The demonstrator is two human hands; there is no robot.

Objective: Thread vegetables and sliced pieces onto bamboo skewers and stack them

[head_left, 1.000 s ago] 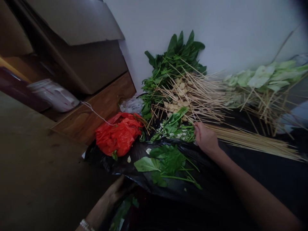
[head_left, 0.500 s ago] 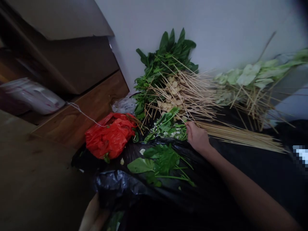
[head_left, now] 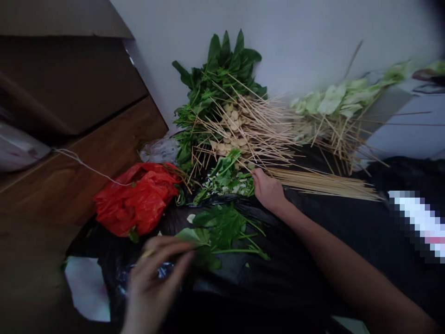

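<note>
My left hand (head_left: 158,273) hovers over the black plastic at lower left, blurred, fingers stretched out and apart from the thumb. Its fingertips reach the loose green leaves (head_left: 227,227), whose long stems point right. Farther up, my right hand (head_left: 269,190) is closed, thumb against fingers, at the left end of a bundle of bamboo skewers (head_left: 327,181). A thin skewer seems to be pinched there, mostly hidden by the fingers. Left of that hand lies a small heap of chopped greens with white bits (head_left: 225,183). Behind it are skewered pale round slices (head_left: 234,123).
A crumpled red plastic bag (head_left: 139,199) sits at left, beside a wooden panel (head_left: 86,139). Leafy green skewers (head_left: 222,69) lean against the white wall (head_left: 285,41). Pale cabbage-like skewers (head_left: 342,99) stand at right. A whitish sheet (head_left: 86,287) lies at lower left.
My left hand has come up and right from the black plastic's lower edge to the loose leaves. My right hand stays by the skewer bundle. The view has shifted right.
</note>
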